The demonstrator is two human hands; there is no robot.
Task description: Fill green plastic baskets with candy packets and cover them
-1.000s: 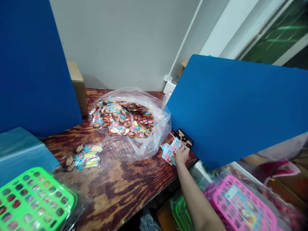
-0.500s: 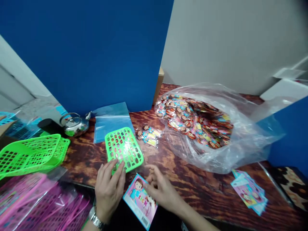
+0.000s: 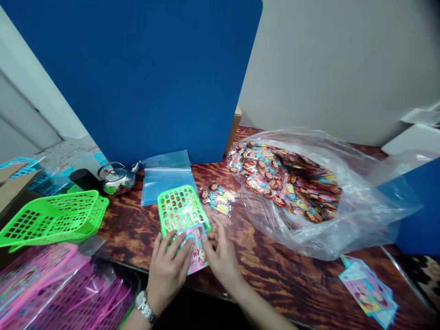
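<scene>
A green perforated plastic basket point(image 3: 181, 206) lies on the brown table, with a shine like clear film over it. Across its near edge rests a pink and blue printed card point(image 3: 196, 252). My left hand point(image 3: 170, 261) is open, its fingers spread over the basket's near edge and the card's left side. At the card's right side, my right hand point(image 3: 222, 259) pinches it with the thumb on top and the other fingers curled, partly hidden. Just beyond the basket lie a few wrapped doll-shaped pieces point(image 3: 219, 198). Behind it are flat clear bags point(image 3: 167, 172).
A large clear bag point(image 3: 360, 215) of doll-shaped packets stands open at right. Printed cards point(image 3: 369, 291) lie at the near right. Green baskets point(image 3: 55, 217), pink baskets point(image 3: 68, 288) and a metal kettle point(image 3: 118, 179) are at left. A blue panel point(image 3: 154, 82) rises behind.
My right hand has brought the card up from the table's near edge onto the basket's near side. My left hand's fingers have come to rest on the card. The view has shifted slightly.
</scene>
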